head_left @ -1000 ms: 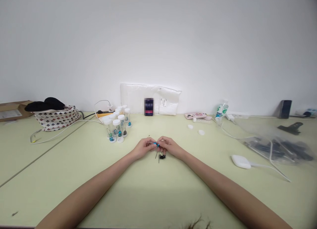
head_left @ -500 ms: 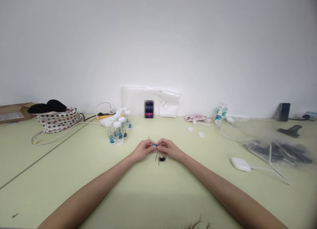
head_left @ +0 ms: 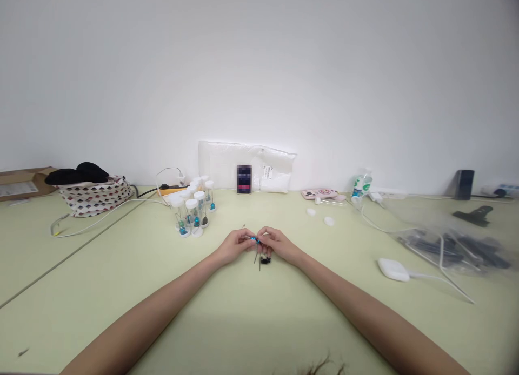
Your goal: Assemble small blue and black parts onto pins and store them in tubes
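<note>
Both hands are in at mid-bench. Left hand and right hand: fingers closed in fingertip pinches, meeting at a small blue piece. Contact is partly hidden; can't tell how the ends sit. Thin dark rods poke out below, black part just beside them.

My take: brace left as the fixed side, make small moves with the right, light pinch. Work low so a drop lands close, and don't let the rods snag the black part.

Text: white plastic mailer has a label with barcode-like marks, too small to read. Phone screen is pixelated. Bottle has a green and blue label, brand not legible.
</note>
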{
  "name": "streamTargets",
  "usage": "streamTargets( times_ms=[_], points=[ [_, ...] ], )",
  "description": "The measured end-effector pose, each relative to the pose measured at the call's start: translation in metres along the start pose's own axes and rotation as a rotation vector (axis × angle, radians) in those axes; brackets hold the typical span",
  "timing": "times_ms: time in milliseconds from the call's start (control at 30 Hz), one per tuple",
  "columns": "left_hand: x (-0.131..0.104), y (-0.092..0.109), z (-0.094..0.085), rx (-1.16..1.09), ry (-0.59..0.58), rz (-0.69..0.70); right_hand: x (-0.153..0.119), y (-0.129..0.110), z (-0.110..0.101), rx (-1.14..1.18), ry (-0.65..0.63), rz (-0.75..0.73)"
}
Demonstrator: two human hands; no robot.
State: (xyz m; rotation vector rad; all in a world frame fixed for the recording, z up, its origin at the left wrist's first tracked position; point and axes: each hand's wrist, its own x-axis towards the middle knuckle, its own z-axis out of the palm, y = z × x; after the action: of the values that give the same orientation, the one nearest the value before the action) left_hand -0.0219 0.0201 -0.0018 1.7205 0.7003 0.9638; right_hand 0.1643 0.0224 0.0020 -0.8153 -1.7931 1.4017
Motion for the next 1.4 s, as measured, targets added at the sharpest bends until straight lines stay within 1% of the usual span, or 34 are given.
streamTargets(
  times_ms=[167,333,533,700,867,1067,1200,1400],
  points=[
    [0.0003,-0.0003,-0.0004,0.009,0.016,-0.008,0.0002,0.0004,-0.0004,-0.010,0.003,-0.026],
    [0.0001,0.0002,0.0000,-0.022,-0.009,-0.008,0.0005,-0.0014,-0.0001,0.005,-0.005,-0.004],
    [0.0003,-0.0008,-0.0006,-0.011,0.027,-0.022,-0.0011,-0.0022,0.0008,-0.039,0.028,-0.018],
    [0.0006,-0.0005,-0.0006,-0.011,-0.008,-0.022,-0.0006,-0.0034,0.0011,-0.012,0.016,-0.004],
    [0.0009,-0.0007,-0.0011,-0.004,0.018,-0.023,-0.0001,-0.0033,0.0016,-0.021,0.026,-0.016],
    [0.0005,0.0019,-0.0003,-0.034,-0.018,0.001,-0.0002,-0.0038,0.0015,-0.015,0.014,0.011],
    [0.0017,-0.0013,-0.0012,-0.021,0.010,-0.024,-0.0005,-0.0043,0.0012,-0.030,0.033,-0.005],
    [0.0032,-0.0067,-0.0034,-0.012,-0.027,-0.013,0.0001,-0.0036,0.0012,-0.002,0.020,0.011]
  ],
)
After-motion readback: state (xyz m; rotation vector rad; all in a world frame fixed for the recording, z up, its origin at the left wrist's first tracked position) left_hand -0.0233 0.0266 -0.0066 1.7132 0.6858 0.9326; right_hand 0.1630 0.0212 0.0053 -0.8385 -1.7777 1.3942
